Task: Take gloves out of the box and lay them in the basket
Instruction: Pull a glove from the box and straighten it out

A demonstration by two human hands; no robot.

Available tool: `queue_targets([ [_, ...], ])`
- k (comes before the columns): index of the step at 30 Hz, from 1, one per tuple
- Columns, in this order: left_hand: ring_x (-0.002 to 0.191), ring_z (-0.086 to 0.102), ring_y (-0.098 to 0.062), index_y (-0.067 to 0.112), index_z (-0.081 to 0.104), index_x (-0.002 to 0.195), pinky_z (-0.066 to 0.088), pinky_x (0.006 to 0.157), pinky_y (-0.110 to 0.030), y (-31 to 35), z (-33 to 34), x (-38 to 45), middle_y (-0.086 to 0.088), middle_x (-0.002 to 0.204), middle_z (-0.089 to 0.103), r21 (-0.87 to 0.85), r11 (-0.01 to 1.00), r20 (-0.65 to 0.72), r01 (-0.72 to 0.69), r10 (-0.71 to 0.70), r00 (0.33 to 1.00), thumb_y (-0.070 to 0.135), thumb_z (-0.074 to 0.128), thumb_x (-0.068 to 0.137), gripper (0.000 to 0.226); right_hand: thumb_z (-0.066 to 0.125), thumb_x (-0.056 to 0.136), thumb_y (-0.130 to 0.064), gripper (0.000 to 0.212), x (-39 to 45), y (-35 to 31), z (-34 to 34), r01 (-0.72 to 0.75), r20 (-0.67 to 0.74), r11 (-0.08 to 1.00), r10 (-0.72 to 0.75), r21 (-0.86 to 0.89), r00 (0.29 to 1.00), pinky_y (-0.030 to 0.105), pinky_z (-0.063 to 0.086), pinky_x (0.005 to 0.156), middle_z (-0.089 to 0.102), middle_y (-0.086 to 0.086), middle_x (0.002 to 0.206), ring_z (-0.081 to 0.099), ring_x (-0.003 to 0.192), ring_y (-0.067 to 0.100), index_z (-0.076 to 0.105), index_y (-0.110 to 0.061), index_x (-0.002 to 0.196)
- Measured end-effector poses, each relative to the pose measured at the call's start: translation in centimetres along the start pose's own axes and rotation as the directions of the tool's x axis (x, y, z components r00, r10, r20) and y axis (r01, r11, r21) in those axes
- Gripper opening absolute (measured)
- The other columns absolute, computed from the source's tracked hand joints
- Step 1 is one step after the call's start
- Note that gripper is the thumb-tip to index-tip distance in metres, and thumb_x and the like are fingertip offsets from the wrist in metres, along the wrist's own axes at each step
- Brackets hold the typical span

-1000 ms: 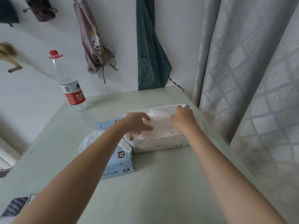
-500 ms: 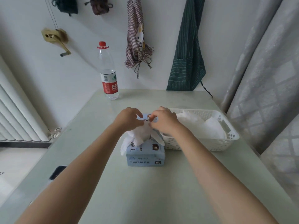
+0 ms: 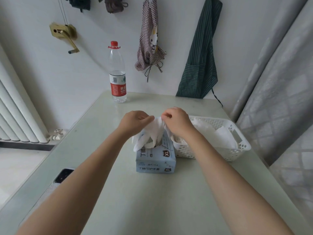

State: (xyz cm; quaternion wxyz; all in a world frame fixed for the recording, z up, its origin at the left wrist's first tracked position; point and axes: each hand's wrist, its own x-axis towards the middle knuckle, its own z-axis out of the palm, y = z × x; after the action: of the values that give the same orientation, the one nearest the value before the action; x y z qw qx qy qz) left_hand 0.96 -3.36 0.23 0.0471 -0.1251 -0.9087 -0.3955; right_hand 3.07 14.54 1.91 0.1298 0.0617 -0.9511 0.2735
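Across the pale green counter (image 3: pixel 152 200) your two forearms reach forward to the glove box, and everything the task concerns sits in the far middle of that surface. On the right stands the white perforated basket (image 3: pixel 237 150), touching the box's right side; white gloves (image 3: pixel 218 133) already lie loosely inside it. Your light blue box (image 3: pixel 155 160), marked XL, rests flat with its opening up, and more white glove material spills from the opening and down its left side. Your left hand (image 3: pixel 135 122) and your right hand (image 3: pixel 177 121) are raised together just above the box, each pinching the upper edge of one white glove (image 3: pixel 156 131) between curled fingers and thumb; the glove hangs from that grasp, its lower part reaching down to the box opening. At the counter's far edge a clear water bottle (image 3: pixel 117 73) with a red cap and red label stands upright, well apart from the box. Near the left edge lies a dark phone (image 3: pixel 64 175), partly hidden by your left forearm
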Motion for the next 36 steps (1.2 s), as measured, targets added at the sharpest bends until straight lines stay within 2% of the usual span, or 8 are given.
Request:
queue_targets([
  [5, 0.082, 0.064, -0.006, 0.018, 0.074, 0.090, 0.048, 0.071, -0.021, 1.5, -0.8, -0.7, 0.006, 0.089, 0.071, -0.247, 0.969, 0.010, -0.014, 0.017, 1.000, 0.028, 0.069, 0.089, 0.011, 0.044, 0.102, -0.023, 0.017, -0.5, -0.8, -2.4, -0.104, -0.068, 0.913, 0.142, 0.394, 0.988, 0.018, 0.035, 0.060, 0.054, -0.009, 0.079, 0.049, 0.070, 0.002, 0.057, -0.014, 0.095],
  [9, 0.069, 0.055, -0.012, 0.003, 0.070, 0.088, 0.042, 0.066, -0.021, 3.0, -0.9, -0.7, -0.001, 0.077, 0.063, -0.430, 0.897, 0.054, 0.106, -0.091, 0.994, 0.031, 0.062, 0.093, 0.030, 0.040, 0.103, -0.028, 0.032, -0.8, -0.3, -3.4, -0.169, -0.067, 0.873, 0.223, 0.458, 0.972, 0.024, 0.033, 0.056, 0.044, -0.005, 0.067, 0.043, 0.062, 0.008, 0.045, -0.018, 0.073],
  [13, 0.077, 0.064, -0.031, -0.002, 0.068, 0.098, 0.056, 0.080, -0.041, 4.1, -1.0, -0.7, -0.023, 0.087, 0.066, -0.593, 0.785, 0.172, 0.177, -0.091, 0.981, 0.033, 0.061, 0.095, 0.036, 0.041, 0.103, -0.026, 0.034, -1.0, 0.5, -3.6, -0.225, -0.042, 0.860, 0.274, 0.458, 0.961, 0.027, 0.032, 0.055, 0.041, -0.001, 0.066, 0.040, 0.060, 0.013, 0.043, -0.015, 0.071],
  [17, 0.077, 0.067, -0.028, 0.001, 0.069, 0.096, 0.061, 0.080, -0.044, 4.8, -0.6, -0.5, -0.018, 0.091, 0.069, -0.532, 0.811, 0.123, 0.243, -0.210, 0.970, 0.030, 0.066, 0.092, 0.029, 0.050, 0.097, -0.025, 0.016, -1.3, 1.2, -3.8, -0.239, -0.084, 0.861, 0.308, 0.450, 0.948, 0.022, 0.040, 0.065, 0.059, -0.004, 0.089, 0.054, 0.080, 0.010, 0.060, -0.012, 0.100],
  [21, 0.070, 0.071, -0.023, 0.006, 0.068, 0.098, 0.060, 0.065, -0.031, 5.4, -0.6, 0.0, -0.014, 0.087, 0.071, -0.562, 0.773, 0.132, 0.296, -0.270, 0.954, 0.029, 0.066, 0.092, 0.024, 0.068, 0.088, -0.036, 0.023, -1.8, 0.4, -4.7, -0.091, 0.016, 0.845, 0.097, 0.527, 0.995, 0.023, 0.048, 0.071, 0.066, -0.002, 0.096, 0.060, 0.082, 0.009, 0.065, -0.019, 0.103],
  [26, 0.081, 0.067, -0.022, 0.005, 0.068, 0.103, 0.054, 0.085, -0.038, 6.4, -0.5, 0.0, -0.011, 0.090, 0.070, -0.630, 0.718, 0.304, 0.297, -0.123, 0.945, 0.044, 0.058, 0.094, 0.040, 0.076, 0.083, -0.034, 0.031, -2.1, -0.4, -4.3, -0.077, 0.104, 0.880, 0.031, 0.469, 0.994, 0.031, 0.056, 0.069, 0.067, 0.004, 0.098, 0.066, 0.080, 0.015, 0.060, -0.022, 0.107],
  [30, 0.093, 0.068, -0.023, 0.012, 0.070, 0.105, 0.051, 0.091, -0.035, 6.3, -0.5, -0.9, -0.008, 0.097, 0.072, -0.533, 0.834, 0.382, 0.143, 0.086, 0.920, 0.049, 0.065, 0.086, 0.042, 0.059, 0.096, -0.016, 0.015, -2.0, -0.1, -4.5, -0.142, 0.038, 0.724, 0.159, 0.674, 0.987, 0.031, 0.054, 0.056, 0.066, 0.012, 0.074, 0.064, 0.060, 0.020, 0.063, -0.001, 0.098],
  [36, 0.100, 0.066, -0.036, 0.013, 0.071, 0.107, 0.051, 0.095, -0.045, 6.2, -0.1, -0.7, -0.015, 0.104, 0.072, -0.464, 0.882, 0.299, 0.078, 0.073, 0.951, 0.022, 0.074, 0.086, 0.023, 0.050, 0.101, -0.021, 0.024, -2.3, -0.6, -5.1, -0.233, 0.108, 0.467, 0.278, 0.853, 0.954, 0.029, 0.049, 0.049, 0.065, 0.012, 0.067, 0.059, 0.051, 0.019, 0.064, -0.002, 0.097],
])
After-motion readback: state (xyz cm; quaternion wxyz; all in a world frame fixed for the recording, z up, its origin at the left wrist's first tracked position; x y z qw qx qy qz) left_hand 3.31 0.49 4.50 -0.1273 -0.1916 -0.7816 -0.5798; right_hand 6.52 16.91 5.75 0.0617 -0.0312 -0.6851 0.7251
